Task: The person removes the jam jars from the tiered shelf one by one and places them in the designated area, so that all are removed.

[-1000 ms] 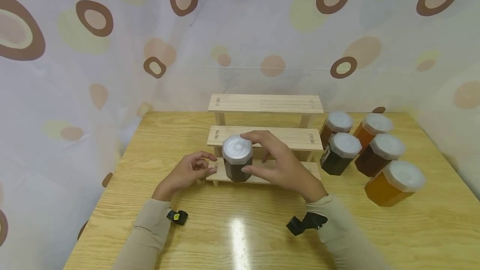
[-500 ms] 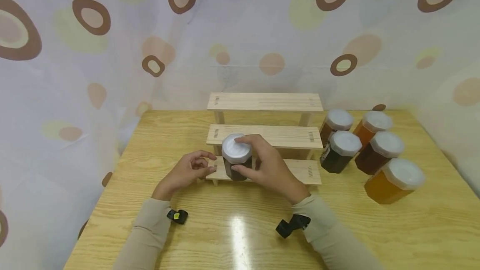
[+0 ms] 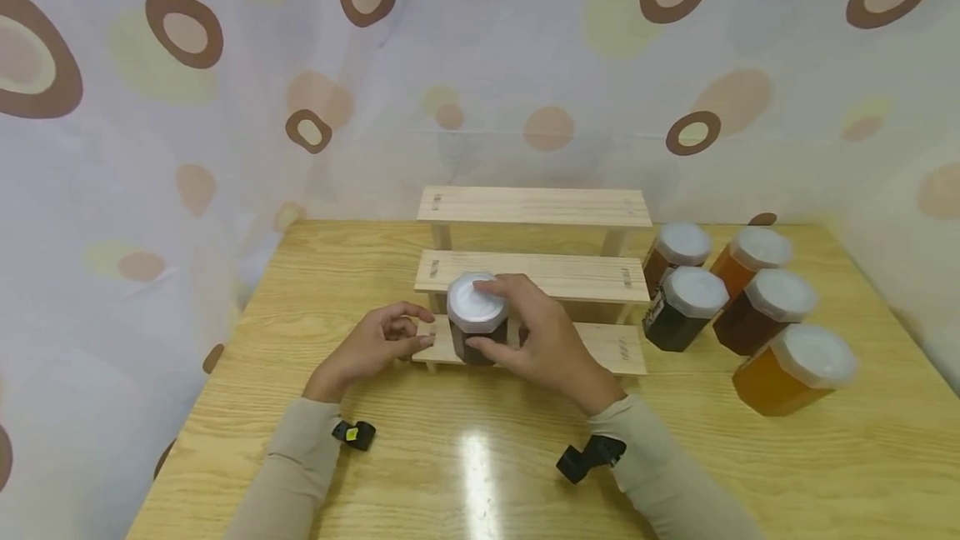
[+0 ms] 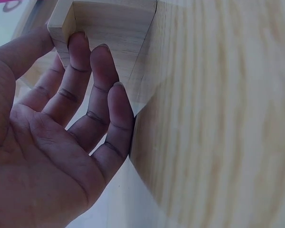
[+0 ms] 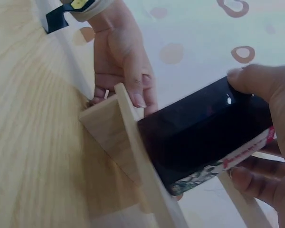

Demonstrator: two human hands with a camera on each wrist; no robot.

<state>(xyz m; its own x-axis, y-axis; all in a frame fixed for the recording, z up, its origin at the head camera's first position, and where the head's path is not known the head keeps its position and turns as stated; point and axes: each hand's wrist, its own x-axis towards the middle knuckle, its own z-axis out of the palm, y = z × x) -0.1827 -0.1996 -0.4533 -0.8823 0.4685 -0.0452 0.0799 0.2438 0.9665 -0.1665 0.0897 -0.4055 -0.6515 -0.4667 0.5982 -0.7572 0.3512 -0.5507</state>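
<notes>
A jar of dark contents (image 3: 468,342) with a white lid stands upright at the left part of the bottom shelf of a three-step wooden rack (image 3: 611,346). My right hand (image 3: 543,340) holds this jar from the right, thumb on its near side and a finger over the lid. In the right wrist view the dark jar (image 5: 199,133) shows a printed label, its base right at the shelf board (image 5: 145,161). My left hand (image 3: 375,344) grips the left end of the bottom shelf; in the left wrist view its curled fingers (image 4: 104,71) lie at the shelf's end support (image 4: 109,28).
Right of the rack stand several more lidded jars, among them a dark one (image 3: 675,319), a reddish-brown one (image 3: 742,323) and an amber one (image 3: 776,377). The middle shelf (image 3: 570,273) and top shelf (image 3: 532,205) rise behind. A patterned cloth (image 3: 480,65) hangs behind the table (image 3: 405,457).
My right hand has shifted left around the jar, its finger sliding further over the lid. The jar stays about where it was on the shelf. The left hand has not moved.
</notes>
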